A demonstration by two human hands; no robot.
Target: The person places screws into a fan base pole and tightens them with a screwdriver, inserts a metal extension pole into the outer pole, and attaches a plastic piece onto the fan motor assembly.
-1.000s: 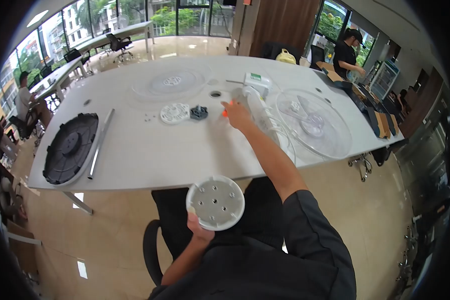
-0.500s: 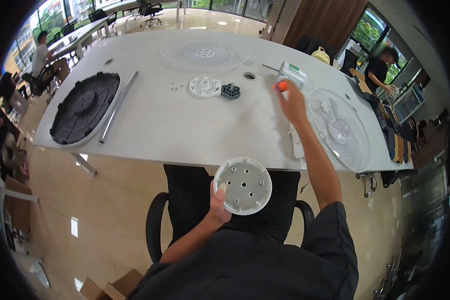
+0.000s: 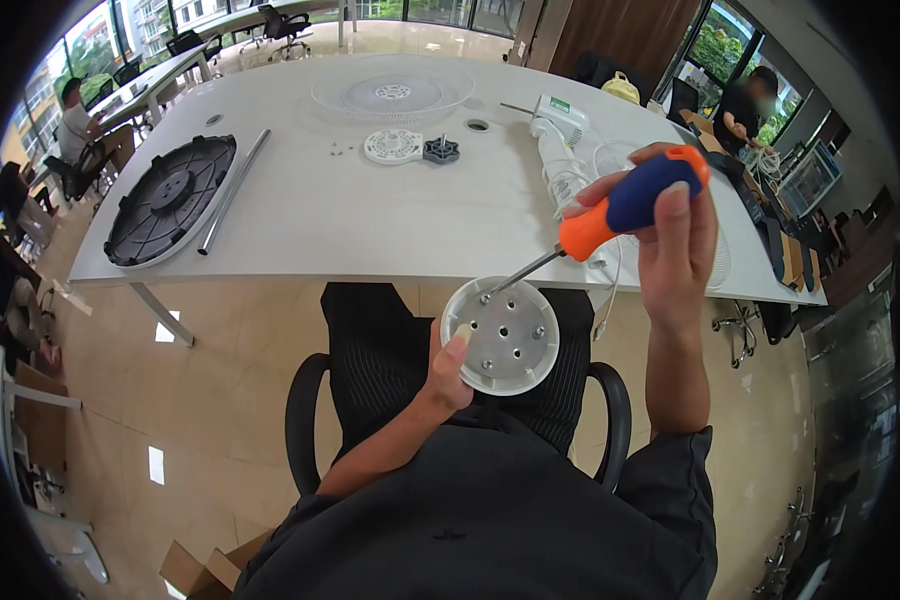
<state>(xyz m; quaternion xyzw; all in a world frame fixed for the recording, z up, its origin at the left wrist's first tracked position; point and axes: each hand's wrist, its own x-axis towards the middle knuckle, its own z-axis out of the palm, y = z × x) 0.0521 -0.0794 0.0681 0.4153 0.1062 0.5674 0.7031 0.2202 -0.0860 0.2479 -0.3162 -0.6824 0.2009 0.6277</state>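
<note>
My left hand [image 3: 451, 372] is closed on the left rim of a round white base [image 3: 510, 368], with its thumb over the inner face. The base has several holes and hangs over my lap, in front of the table edge. My right hand [image 3: 675, 235] grips an orange and blue screwdriver [image 3: 638, 203] by its handle. The shaft points down and left, and its tip meets the upper left part of the base, at or beside a screw there. Part of the handle is hidden behind my fingers.
On the white table [image 3: 370, 225] lie a black ribbed disc [image 3: 172, 192], a metal tube [image 3: 235, 190], a white round plate [image 3: 394, 146], a dark knob [image 3: 441, 149], small screws, clear fan guards [image 3: 394, 92] and a white fan motor [image 3: 562, 116]. Other people are at the far left and right.
My right hand has lifted the screwdriver from the table and brought it toward me, its tip now at the base. My left hand still holds the base. The view has shifted.
</note>
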